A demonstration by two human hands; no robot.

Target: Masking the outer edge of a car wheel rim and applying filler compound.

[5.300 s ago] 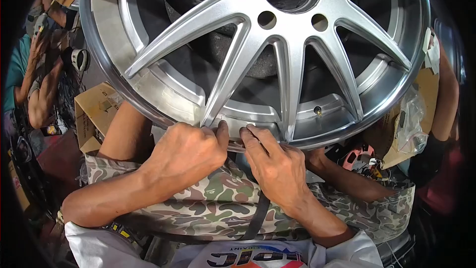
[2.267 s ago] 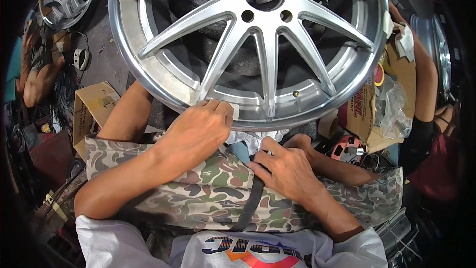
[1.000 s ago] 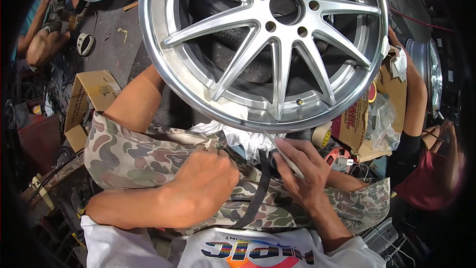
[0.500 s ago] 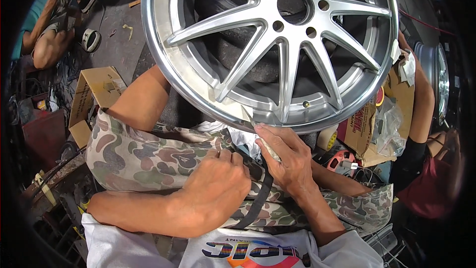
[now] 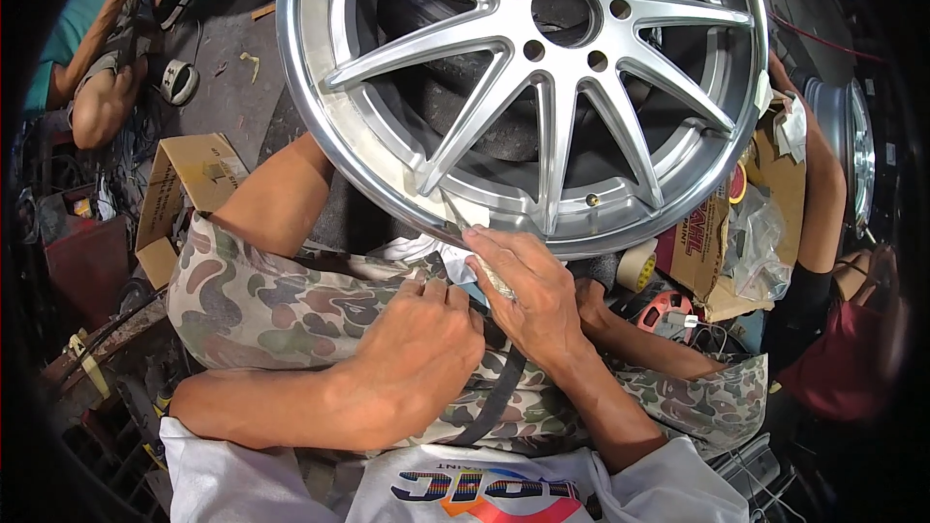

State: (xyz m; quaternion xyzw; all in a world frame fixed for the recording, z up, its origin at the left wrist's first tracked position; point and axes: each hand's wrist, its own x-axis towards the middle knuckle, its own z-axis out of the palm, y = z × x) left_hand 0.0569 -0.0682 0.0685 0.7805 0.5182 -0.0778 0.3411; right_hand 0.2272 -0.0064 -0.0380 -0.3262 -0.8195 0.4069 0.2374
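A silver multi-spoke wheel rim (image 5: 557,126) fills the upper middle, tilted toward me. Pale masking tape (image 5: 363,145) lines the left and lower-left inside of its lip. My right hand (image 5: 528,295) grips a knife (image 5: 499,281) by its wrapped handle. The thin, pointed blade reaches up and left against the tape at the lower lip. Over my camouflage-clad thigh, my left hand (image 5: 421,349) is curled closed, its back up; whatever its fingers hold, if anything, is hidden. A white cloth (image 5: 417,250) lies in my lap just below the rim.
An open cardboard box (image 5: 189,194) stands at left; another box (image 5: 717,242) holding plastic wrap is at right. Between that box and my leg are a tape roll (image 5: 636,266) and a red reel (image 5: 664,310). Other people sit at upper left and right. More rims (image 5: 857,155) stand near the edges.
My right hand and the knife have moved left along the lower lip of the rim. The rim has shifted slightly left. My left hand has stayed nearly still.
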